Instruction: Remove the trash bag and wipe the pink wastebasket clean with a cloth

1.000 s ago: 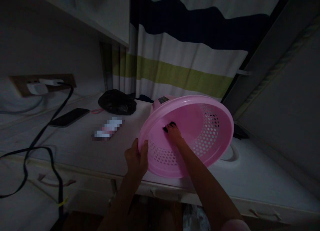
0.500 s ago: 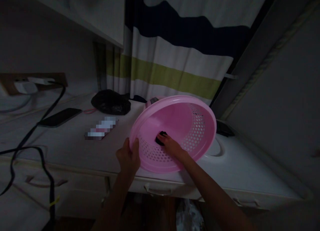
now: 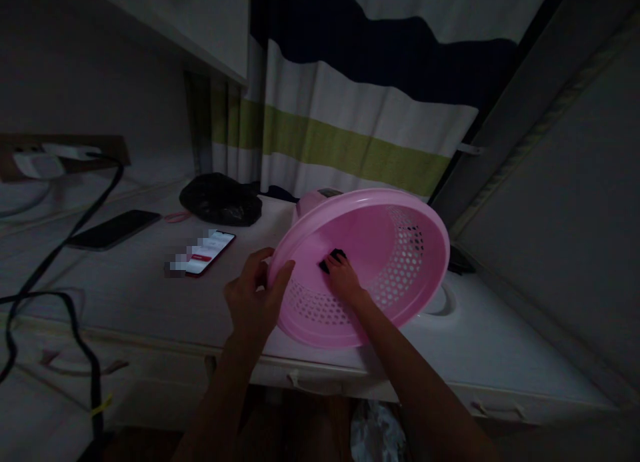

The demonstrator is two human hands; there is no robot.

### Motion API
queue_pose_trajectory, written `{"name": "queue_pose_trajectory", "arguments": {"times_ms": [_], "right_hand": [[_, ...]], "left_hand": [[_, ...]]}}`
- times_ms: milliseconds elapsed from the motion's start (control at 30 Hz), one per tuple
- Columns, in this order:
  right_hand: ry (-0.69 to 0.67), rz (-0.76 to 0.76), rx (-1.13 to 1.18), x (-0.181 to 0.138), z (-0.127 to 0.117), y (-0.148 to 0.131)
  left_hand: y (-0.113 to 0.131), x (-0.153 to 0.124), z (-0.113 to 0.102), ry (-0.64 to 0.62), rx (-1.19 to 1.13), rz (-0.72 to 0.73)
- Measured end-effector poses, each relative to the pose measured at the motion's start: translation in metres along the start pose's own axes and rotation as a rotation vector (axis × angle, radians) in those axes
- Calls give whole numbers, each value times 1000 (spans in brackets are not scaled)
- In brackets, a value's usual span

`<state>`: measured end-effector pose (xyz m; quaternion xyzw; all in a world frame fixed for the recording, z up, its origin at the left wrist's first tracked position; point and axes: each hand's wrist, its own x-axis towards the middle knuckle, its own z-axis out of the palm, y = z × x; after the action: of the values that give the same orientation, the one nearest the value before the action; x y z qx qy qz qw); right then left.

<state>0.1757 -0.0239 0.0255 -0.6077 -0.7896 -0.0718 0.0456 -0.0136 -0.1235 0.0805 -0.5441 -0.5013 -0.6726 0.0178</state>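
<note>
A pink plastic basket with perforated sides lies tilted on the desk, its mouth facing me. My left hand grips the rim at the left, thumb inside and fingers round the outer side. Reaching into the basket, my right hand is closed on a black cloth and presses it against the inner wall near the bottom. Part of the cloth is hidden beneath the fingers.
On the white desk lie a lit phone, a dark phone and a black plastic bag. Black cables hang at the left. A striped curtain hangs behind the basket. Drawer handles jut from the desk front.
The basket appears slightly further right in view. My left-hand fingers have loosened and shifted along the rim. My right hand has moved slightly with the black cloth inside the basket.
</note>
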Motion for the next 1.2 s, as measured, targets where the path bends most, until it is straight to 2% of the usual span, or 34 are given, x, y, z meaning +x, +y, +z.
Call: {"name": "queue_pose_trajectory", "arguments": {"times_ms": [200,300,467,567,733,833,967,1067,1200], "right_hand": [[71,-11,111,4,15,1],[82,-83,192,1,16,-1],[62,-331,332,-15,6,-12],[-3,-412,303,-26,-4,-12],[-133,-275,46,-31,-19,2],[-114,-122,-82,-23,-22,12],[-68,22,-109,-5,-15,22],[-66,9,-82,12,-6,24],[-84,-96,-28,27,4,18]], "left_hand": [[-5,-35,10,-161,-107,-105],[-15,-56,17,-212,-126,-172],[-28,-63,20,-121,-165,-200],[-30,-58,15,-39,-94,-234],[-25,-47,3,-22,23,-232],[-19,-42,0,-38,40,-177],[-13,-39,-2,-54,9,-100],[-9,-38,-1,-63,-12,-82],[-3,-37,0,-67,-19,-95]]}}
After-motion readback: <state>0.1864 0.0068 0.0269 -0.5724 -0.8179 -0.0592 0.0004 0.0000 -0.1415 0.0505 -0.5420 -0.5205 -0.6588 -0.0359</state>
